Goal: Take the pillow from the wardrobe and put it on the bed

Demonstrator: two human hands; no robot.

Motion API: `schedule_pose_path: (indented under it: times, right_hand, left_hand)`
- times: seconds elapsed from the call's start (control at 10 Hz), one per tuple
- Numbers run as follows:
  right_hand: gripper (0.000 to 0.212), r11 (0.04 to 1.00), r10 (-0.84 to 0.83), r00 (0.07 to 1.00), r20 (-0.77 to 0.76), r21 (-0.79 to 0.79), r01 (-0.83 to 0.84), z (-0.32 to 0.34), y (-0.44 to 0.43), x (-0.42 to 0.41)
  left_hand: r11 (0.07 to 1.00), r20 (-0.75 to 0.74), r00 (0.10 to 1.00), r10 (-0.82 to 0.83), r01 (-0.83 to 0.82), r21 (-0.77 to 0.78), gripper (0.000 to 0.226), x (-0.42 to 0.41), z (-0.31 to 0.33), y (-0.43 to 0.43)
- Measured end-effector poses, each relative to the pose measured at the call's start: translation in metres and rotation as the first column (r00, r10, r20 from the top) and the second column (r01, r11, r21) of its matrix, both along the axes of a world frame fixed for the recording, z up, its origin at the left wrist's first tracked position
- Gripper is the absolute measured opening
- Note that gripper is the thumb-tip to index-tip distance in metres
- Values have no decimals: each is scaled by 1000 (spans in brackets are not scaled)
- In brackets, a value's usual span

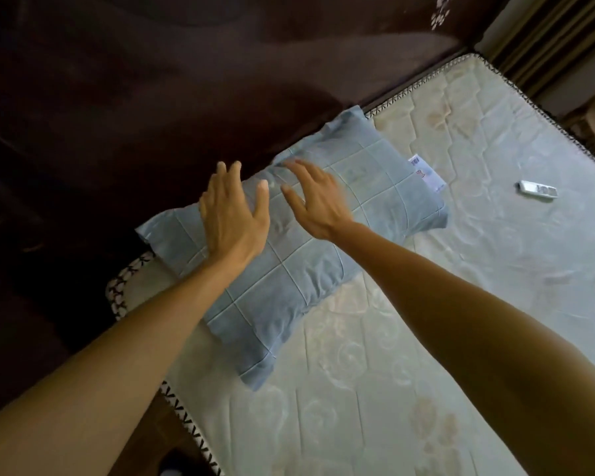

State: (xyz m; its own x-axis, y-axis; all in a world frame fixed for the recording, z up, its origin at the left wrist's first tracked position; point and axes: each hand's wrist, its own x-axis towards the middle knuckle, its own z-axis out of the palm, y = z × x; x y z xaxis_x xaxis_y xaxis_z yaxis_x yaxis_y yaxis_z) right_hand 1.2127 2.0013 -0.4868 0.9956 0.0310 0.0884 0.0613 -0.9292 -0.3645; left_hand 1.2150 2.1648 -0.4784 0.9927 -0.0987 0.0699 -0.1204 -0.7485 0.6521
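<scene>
The bare quilted mattress point(375, 389) fills the near view; on it, against its headboard-side edge, the blue checked pillow point(289, 262) lies flat, so the placing looks all but done; above it the left hand point(232, 214) and the right hand point(318, 201) spread their fingers wide, holding nothing, whether touching the cover I cannot tell; to finish well, press lightly, smooth outward, square it to the edge; farther off lies a white remote control point(537, 190), well apart.
</scene>
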Motion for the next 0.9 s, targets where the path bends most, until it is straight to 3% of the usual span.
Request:
schedule_pose_path:
  times: [0.2, 0.4, 0.6, 0.8, 0.9]
  right_hand:
    - [55, 987, 65, 995, -70, -140, -75, -116, -59, 48]
    - [68, 968, -54, 992, -118, -251, 23, -191, -127, 67]
    - [73, 942, -204, 972, -118, -295, 162, -200, -160, 74]
    - [78, 915, -335, 925, -180, -296, 274, -178, -146, 71]
    - [72, 938, -337, 939, -68, -109, 328, -158, -128, 58]
  left_hand:
    - [988, 23, 1000, 4, -8, 155, 56, 35, -116, -42]
    - [942, 99, 994, 43, -74, 326, 61, 43, -205, -24]
    - [943, 132, 984, 118, -153, 295, 63, 43, -205, -28]
    - [944, 27, 991, 129, -131, 303, 66, 38, -185, -19]
    - [975, -49, 985, 166, -156, 158, 67, 36, -164, 0]
